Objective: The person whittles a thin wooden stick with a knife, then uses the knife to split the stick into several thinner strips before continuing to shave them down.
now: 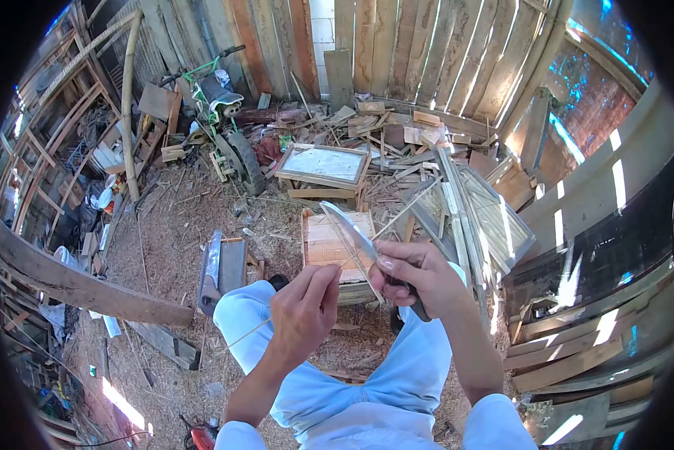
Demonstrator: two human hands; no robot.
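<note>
My left hand (305, 304) is closed, its thumb and fingers pinching a thin wooden strip (408, 208). The strip slants from below my left wrist up to the right, passing behind the blade. In my right hand (421, 276) is a knife (350, 227) with a broad, pale blade and a dark handle. Its blade points up and to the left and crosses the strip just beyond my left fingertips. A second narrow brown piece runs beside the blade; whether it is separate I cannot tell. Below the blade, between my knees, stands a slatted wooden box (318, 240).
A handsaw (211, 274) lies on a small framed piece by my left knee. Ahead are a framed panel (323, 162), a green bike (217, 105) and piled wood scraps (397, 135). Long boards (464, 217) lean at right. A thick beam (82, 277) juts in from the left.
</note>
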